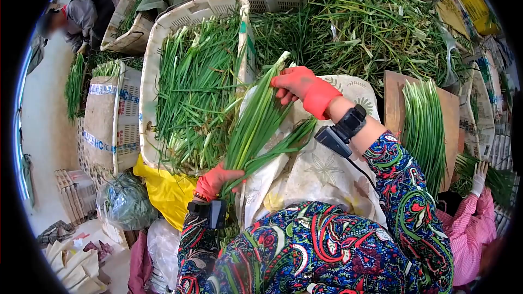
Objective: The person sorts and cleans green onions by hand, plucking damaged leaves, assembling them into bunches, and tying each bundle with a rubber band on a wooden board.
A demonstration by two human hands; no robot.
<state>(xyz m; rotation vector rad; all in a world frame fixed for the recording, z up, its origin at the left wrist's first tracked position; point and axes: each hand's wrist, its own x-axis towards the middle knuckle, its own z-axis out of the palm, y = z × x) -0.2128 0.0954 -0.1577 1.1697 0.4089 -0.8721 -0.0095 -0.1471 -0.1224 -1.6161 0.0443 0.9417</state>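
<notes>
A bunch of long green garlic chives [251, 122] slants across my lap, with its pale stem ends at the top. My left hand [215, 181], in a red glove, is wrapped round the lower, leafy part. Up near the stem ends, my right hand [305, 88], also red-gloved, has its fingers curled against the bunch; some fingertips are hidden. A few leaves splay off to the right below that hand. Under the bunch lies a pale, leaf-patterned cloth [327, 171] over my lap.
A white crate [146, 95] of chives stands to the left, and a loose heap [376, 22] lies ahead. On the right, neat chives [424, 130] rest on a board [393, 98]. Two other people work nearby: one in grey [84, 16], one with a pink sleeve [468, 223].
</notes>
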